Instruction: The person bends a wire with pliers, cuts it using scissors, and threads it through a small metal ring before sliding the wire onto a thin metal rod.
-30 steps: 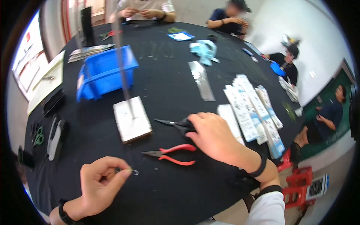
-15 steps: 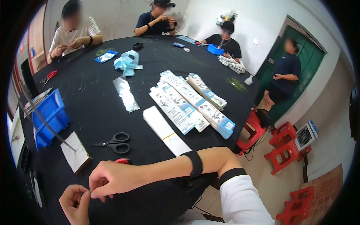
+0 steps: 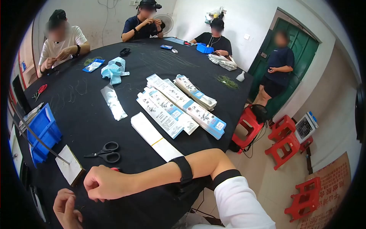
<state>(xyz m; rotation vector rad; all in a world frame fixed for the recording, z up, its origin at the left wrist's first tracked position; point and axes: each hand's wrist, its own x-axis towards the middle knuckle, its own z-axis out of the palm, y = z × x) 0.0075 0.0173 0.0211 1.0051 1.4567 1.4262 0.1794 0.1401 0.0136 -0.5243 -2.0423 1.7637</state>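
At the lower left, my left hand [image 3: 68,208] is closed, thumb against curled fingers. My right hand [image 3: 108,183] lies just beside it, apart, its fingers curled downward and partly hidden from me. Whatever either hand holds is too small or hidden to make out. Black-handled scissors [image 3: 105,153] lie above my right wrist, and a red object [image 3: 115,169] peeks out from behind it. Left of that hand stands a white-topped block [image 3: 69,168] with a thin metal rod [image 3: 44,142] rising from it. A bundle of white paper strips [image 3: 146,131] with a yellow band lies beyond my forearm.
Stacks of printed long packets [image 3: 179,107] and a silver foil sleeve [image 3: 113,103] lie mid-table. A blue bin [image 3: 45,131] stands left. Red scissors [image 3: 39,91], a light-blue mask [image 3: 114,70] and green strands [image 3: 228,81] lie farther off. Several people are around the table.
My hands have drawn slightly apart; before, their fingertips met. The view has shifted, so the table's things sit farther left in it.
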